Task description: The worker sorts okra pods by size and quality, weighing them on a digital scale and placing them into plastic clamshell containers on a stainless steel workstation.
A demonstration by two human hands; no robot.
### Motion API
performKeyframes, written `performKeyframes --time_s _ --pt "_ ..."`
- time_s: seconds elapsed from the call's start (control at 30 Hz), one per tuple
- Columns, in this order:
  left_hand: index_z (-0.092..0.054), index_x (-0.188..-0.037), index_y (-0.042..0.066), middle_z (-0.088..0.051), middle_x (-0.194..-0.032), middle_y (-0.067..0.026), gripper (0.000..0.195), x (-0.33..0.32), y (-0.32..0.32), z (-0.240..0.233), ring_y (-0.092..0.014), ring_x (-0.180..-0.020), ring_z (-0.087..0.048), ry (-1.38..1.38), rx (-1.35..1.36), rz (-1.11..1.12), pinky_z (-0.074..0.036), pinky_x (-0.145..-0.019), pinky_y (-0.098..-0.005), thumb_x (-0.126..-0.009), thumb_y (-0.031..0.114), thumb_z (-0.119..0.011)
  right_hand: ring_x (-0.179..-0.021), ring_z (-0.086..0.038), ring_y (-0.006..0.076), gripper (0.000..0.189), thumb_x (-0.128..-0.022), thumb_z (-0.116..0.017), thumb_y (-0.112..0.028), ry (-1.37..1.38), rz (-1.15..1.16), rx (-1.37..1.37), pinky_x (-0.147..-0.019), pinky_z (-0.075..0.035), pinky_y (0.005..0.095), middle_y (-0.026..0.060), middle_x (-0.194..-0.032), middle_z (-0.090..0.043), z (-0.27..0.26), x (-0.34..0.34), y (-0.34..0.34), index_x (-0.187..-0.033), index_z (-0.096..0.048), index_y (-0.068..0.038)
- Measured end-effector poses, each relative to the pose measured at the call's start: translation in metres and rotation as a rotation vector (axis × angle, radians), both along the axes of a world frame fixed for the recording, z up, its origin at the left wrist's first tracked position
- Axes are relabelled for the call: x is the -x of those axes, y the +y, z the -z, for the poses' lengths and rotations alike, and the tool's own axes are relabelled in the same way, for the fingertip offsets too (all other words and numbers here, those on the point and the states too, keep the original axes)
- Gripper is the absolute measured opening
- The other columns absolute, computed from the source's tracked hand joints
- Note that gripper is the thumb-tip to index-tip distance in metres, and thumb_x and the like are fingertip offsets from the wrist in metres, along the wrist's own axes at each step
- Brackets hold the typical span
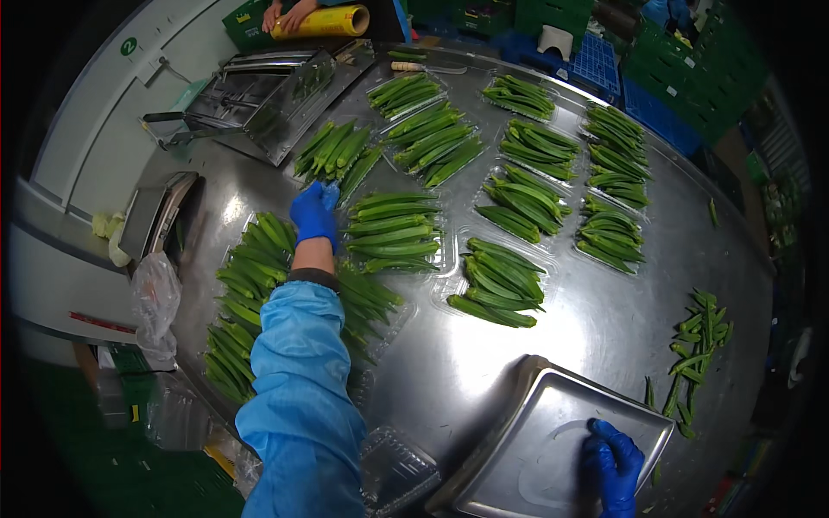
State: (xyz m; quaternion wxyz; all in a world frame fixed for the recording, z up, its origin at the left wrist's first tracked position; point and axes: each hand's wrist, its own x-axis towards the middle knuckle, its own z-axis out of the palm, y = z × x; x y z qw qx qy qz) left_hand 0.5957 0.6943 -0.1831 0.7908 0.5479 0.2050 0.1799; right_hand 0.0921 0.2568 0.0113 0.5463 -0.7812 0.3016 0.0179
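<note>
My left hand (315,213), in a blue glove and blue sleeve, reaches to the near edge of a clear plastic tray of okra (333,152); its fingers are bent at the tray's edge, and their grip is partly hidden. My right hand (615,456), also gloved in blue, is over a steel scale pan (557,434) at the lower right, its fingers curled and no okra visible in them. Beside my left hand lie a tray of okra (395,233) and okra heaps (246,278). More filled trays (502,285) stand in rows across the steel table (414,337).
Empty clear trays (395,469) lie at the near edge. Loose okra (699,349) is scattered at the right. A wooden-handled knife (427,67) lies at the far edge. A steel machine (252,97) stands upper left; beyond it a person's hands (291,16) touch a yellow film roll (324,21).
</note>
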Motion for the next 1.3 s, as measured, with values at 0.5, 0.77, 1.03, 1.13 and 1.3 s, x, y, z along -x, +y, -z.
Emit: performKeyframes --time_s 0.5,0.77,1.03,1.13,1.3 --pt "-0.063 -0.104 0.001 -0.064 -0.088 -0.0078 0.028 0.222 -0.03 -0.146 -0.017 -0.074 -0.062 -0.023 -0.925 0.309 -0.052 -0.072 -0.0323 -0.094 0.027 -0.064 -0.064 -0.06 0.0112 0.023 -0.099 -0.056 -0.014 -0.19 -0.053 0.089 -0.059 -0.048 0.0243 0.0066 -0.079 -0.066 -0.042 0.043 -0.005 -0.11 -0.07 0.001" --pt "-0.068 -0.101 0.004 -0.069 -0.089 -0.0164 0.038 0.528 -0.066 -0.179 -0.034 -0.077 -0.067 0.093 -1.432 1.105 -0.054 -0.072 -0.0404 -0.081 0.034 -0.077 -0.083 -0.069 0.0177 0.025 -0.094 -0.06 -0.006 -0.203 -0.251 -0.036 -0.077 -0.054 0.0299 0.0114 -0.097 -0.072 -0.06 0.097 0.006 -0.118 -0.069 -0.004" --pt "-0.069 -0.09 0.003 -0.067 -0.083 -0.0171 0.021 0.603 -0.047 -0.085 -0.035 -0.078 -0.066 0.322 -1.225 0.846 -0.05 -0.07 -0.0428 -0.082 0.022 -0.073 -0.083 -0.07 0.0255 0.026 -0.094 -0.064 -0.023 -0.321 -0.439 0.14 -0.075 -0.056 0.0332 0.0074 -0.104 -0.071 -0.03 0.16 0.0 -0.12 -0.068 -0.018" --pt "-0.064 -0.082 0.001 -0.061 -0.074 -0.0181 0.019 0.602 -0.049 -0.082 -0.036 -0.069 -0.062 0.168 -1.459 0.887 -0.048 -0.064 -0.0447 -0.086 0.02 -0.068 -0.085 -0.07 0.0251 0.027 -0.095 -0.063 -0.025 -0.381 -0.403 0.155 -0.075 -0.056 0.0332 0.0064 -0.107 -0.071 -0.017 0.191 -0.009 -0.12 -0.067 -0.019" --pt "-0.06 -0.074 0.001 -0.057 -0.069 -0.0189 0.022 0.609 -0.054 -0.078 -0.037 -0.063 -0.057 0.065 -1.503 0.749 -0.044 -0.06 -0.0439 -0.089 0.016 -0.063 -0.088 -0.071 0.0254 0.027 -0.095 -0.062 -0.029 -0.388 -0.281 0.11 -0.078 -0.057 0.0338 0.0063 -0.108 -0.071 -0.003 0.234 -0.036 -0.12 -0.067 -0.02"
